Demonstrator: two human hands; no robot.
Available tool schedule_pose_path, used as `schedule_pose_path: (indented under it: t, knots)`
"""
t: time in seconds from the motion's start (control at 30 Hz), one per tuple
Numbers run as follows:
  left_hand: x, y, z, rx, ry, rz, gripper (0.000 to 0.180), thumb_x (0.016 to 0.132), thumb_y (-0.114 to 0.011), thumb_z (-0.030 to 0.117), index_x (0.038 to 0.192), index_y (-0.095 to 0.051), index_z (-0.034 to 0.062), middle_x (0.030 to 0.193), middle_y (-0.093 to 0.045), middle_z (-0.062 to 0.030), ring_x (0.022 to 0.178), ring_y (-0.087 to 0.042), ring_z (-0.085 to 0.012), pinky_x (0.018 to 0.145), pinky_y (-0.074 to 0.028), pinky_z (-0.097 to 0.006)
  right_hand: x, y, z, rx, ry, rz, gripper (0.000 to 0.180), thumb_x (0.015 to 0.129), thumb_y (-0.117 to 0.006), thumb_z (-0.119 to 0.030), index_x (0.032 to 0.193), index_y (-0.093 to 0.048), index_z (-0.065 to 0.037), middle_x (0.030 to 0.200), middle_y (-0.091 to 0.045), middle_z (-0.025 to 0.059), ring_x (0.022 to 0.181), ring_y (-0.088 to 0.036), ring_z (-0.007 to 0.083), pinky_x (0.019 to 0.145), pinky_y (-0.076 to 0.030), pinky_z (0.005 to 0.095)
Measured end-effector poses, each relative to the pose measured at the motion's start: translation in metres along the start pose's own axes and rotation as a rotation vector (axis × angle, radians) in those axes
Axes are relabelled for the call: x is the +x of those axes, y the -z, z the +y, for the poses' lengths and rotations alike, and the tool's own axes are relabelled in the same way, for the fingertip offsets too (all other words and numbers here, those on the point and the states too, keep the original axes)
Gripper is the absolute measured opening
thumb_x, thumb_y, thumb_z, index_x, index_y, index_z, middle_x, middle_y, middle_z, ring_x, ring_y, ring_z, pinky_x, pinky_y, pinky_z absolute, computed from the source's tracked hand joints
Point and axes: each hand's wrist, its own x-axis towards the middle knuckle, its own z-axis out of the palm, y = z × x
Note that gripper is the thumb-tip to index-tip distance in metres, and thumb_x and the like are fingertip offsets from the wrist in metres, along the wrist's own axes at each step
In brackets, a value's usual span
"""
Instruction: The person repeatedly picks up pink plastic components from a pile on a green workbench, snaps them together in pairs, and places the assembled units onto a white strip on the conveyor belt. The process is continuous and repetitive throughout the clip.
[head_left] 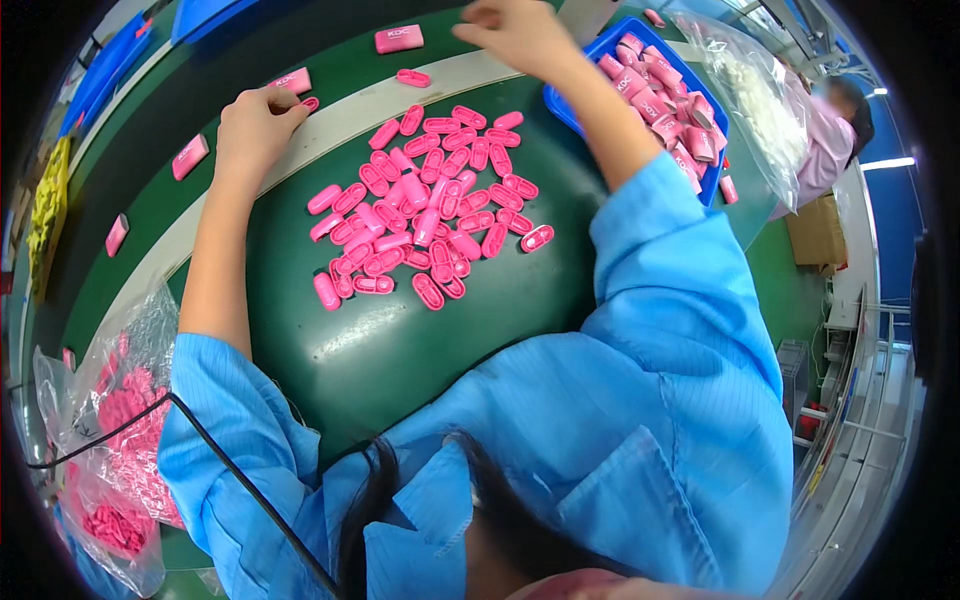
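Note:
My left hand (255, 125) rests at the far left of the green table, fingers curled on a small pink oval cap (309, 103), right beside a pink rectangular case (291, 80). My right hand (510, 30) reaches to the top edge of the view, near the blue tray (563, 108); its fingers are bunched and whatever they hold is hidden. A heap of several pink oval caps (430, 205) lies between my forearms.
The blue tray holds several pink cases (660, 95). More pink cases (398, 39) lie along the dark belt (150, 190) at the back. A clear bag of pink parts (115, 440) sits lower left, another clear bag (760, 110) at right. Another person (830, 140) works at far right.

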Motion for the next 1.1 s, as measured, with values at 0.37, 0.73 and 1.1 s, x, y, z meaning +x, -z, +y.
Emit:
schedule_pose_path:
  t: [0.37,0.73,1.1]
  knots:
    - [-0.037,-0.002,0.054,-0.128,-0.342,0.18,0.015,0.085,-0.066,0.017,0.096,-0.066,0.0078,0.085,-0.068,-0.0074,0.071,-0.066,-0.0184,0.067,-0.052,-0.03,-0.088,0.104,0.11,-0.802,0.117,0.16,0.032,0.08,-0.071,-0.031,0.096,-0.067,-0.004,0.1,-0.068,0.0131,0.085,-0.064,0.0318,0.082,-0.049,0.0411]
    - [-0.053,-0.001,0.049,-0.288,-0.371,-0.17,0.028,0.078,-0.071,0.014,0.103,-0.066,0.0015,0.08,-0.059,-0.0116,0.067,-0.059,-0.0211,0.066,-0.049,-0.032,-0.054,-0.013,-0.056,0.608,-0.138,-0.189,0.02,0.091,-0.063,-0.013,0.103,-0.055,0.0,0.088,-0.067,0.0095,0.077,-0.065,0.0134,0.064,-0.051,0.0252]
    - [-0.057,-0.017,0.054,-0.34,-0.288,-0.046,0.021,0.083,-0.066,0.009,0.102,-0.067,0.0014,0.088,-0.064,-0.0094,0.075,-0.062,-0.0176,0.071,-0.05,-0.029,-0.048,-0.058,-0.008,0.805,-0.1,-0.115,0.033,0.086,-0.069,-0.014,0.112,-0.057,0.002,0.102,-0.066,0.0085,0.091,-0.063,0.0125,0.081,-0.051,0.0245]
